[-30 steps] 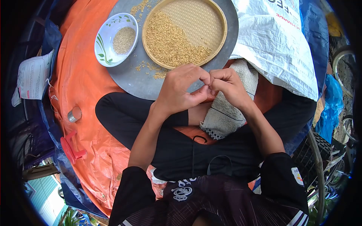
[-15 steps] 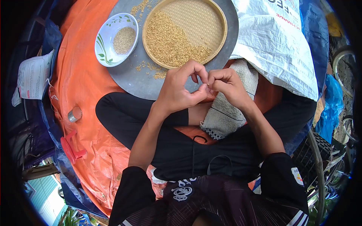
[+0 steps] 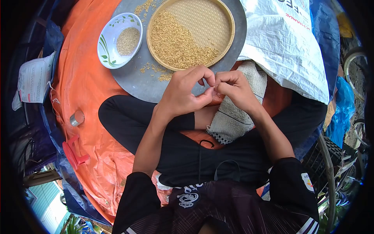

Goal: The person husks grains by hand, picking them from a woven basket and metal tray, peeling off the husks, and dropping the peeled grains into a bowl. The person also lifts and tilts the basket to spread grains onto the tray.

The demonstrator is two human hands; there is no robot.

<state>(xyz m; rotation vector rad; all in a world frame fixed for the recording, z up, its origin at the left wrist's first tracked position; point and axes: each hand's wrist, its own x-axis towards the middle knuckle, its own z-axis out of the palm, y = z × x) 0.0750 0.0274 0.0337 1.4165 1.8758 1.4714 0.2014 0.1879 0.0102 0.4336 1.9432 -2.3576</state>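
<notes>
The fingertips of my left hand [image 3: 187, 91] and my right hand [image 3: 237, 87] meet just in front of the grey round tray [image 3: 128, 84]. Both hands are closed in a pinch around a tiny pale rice grain [image 3: 214, 88], mostly covered by the fingers. Beyond them, a woven bamboo basket [image 3: 233, 33] holds a heap of golden unhusked rice [image 3: 175, 43], its upper right part bare. To its left sits a white bowl [image 3: 107, 41] with green leaf patterns, with paler husked rice [image 3: 128, 41] inside. Loose unhusked grains [image 3: 156, 71] are scattered on the tray.
A grey cloth [image 3: 233, 117] lies beneath my right forearm. A white woven sack [image 3: 284, 50] spreads at the right. On the orange tarp [image 3: 103, 136] are a small tin can [image 3: 77, 118] and a red plastic object [image 3: 74, 152]. My crossed legs [image 3: 136, 121] border the tray.
The hands stay almost in place, fingertips still together. The bit between them looks yellowish before and paler now.
</notes>
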